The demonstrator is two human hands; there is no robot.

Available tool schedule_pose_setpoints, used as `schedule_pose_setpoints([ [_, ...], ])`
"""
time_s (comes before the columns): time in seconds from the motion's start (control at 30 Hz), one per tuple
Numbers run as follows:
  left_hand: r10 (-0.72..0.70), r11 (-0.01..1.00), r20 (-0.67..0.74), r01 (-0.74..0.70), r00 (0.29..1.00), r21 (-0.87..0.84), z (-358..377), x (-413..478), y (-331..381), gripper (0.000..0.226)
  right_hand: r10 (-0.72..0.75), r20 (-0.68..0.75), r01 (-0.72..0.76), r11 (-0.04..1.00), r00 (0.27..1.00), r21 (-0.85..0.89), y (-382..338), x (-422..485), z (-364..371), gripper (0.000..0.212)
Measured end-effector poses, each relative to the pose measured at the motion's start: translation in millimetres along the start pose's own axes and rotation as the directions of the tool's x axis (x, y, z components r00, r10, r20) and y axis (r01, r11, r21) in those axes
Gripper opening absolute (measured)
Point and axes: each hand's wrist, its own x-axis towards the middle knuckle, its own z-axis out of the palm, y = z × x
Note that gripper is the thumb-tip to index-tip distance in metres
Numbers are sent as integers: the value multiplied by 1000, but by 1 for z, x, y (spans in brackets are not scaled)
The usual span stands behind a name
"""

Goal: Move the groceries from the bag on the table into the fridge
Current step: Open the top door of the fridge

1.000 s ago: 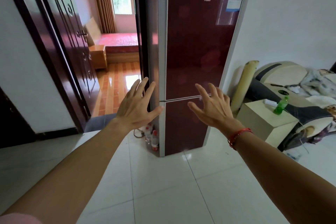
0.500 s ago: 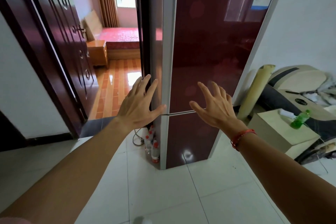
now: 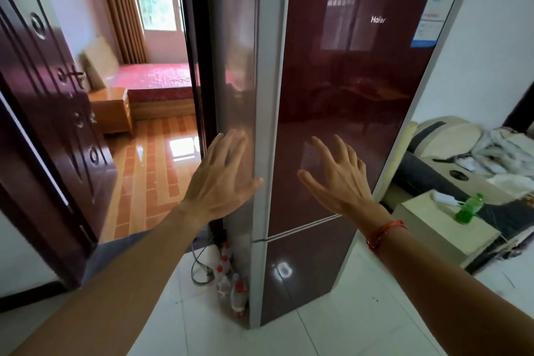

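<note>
Both hands are raised empty, fingers spread. The left hand (image 3: 222, 179) is at the silver front corner of the fridge (image 3: 341, 113); whether it touches cannot be told. The right hand (image 3: 336, 179) is in front of the dark red upper door, which is shut, as is the lower one. Below the left hand, bottles (image 3: 235, 289) stand on the floor against the fridge's side. Right of the right hand, a green bottle (image 3: 468, 208) lies on a small cabinet (image 3: 433, 228). The bag is out of view.
</note>
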Motion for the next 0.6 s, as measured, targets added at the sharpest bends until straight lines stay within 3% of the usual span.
schedule_pose_setpoints([
  [0.6, -132, 968, -17, 125, 991, -219, 38, 73, -19, 91, -5, -15, 6, 997, 1000, 80, 2, 67, 32, 91],
])
